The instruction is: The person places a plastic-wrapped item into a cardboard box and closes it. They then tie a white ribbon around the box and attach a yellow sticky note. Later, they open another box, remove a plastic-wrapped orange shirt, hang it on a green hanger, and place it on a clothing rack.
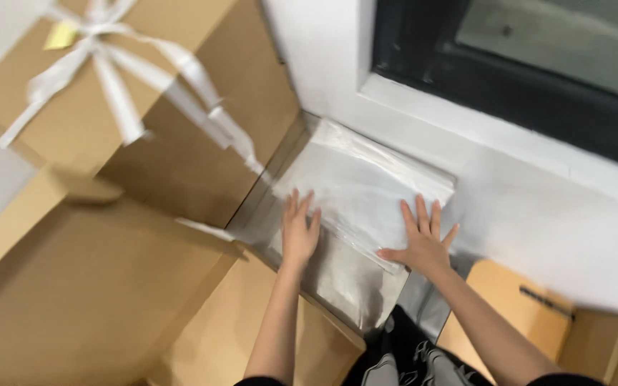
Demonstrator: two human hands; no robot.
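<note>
A stack of clear plastic bags with white sheets inside (pixel 366 186) lies on the floor in the corner under a window. My left hand (pixel 300 232) lies flat on the stack's near left part, fingers spread. Flat on the near right edge rests my right hand (pixel 422 243), thumb out to the left. Neither hand grips anything. A second flat plastic packet (pixel 345 275) sticks out beneath the stack toward me.
A tall cardboard box tied with white ribbon (pixel 130 93) stands at the left, with more cardboard boxes (pixel 73 286) in front of it. A white wall and dark window frame (pixel 509 78) rise behind. A tan board with a black clip (pixel 516 307) lies at the right.
</note>
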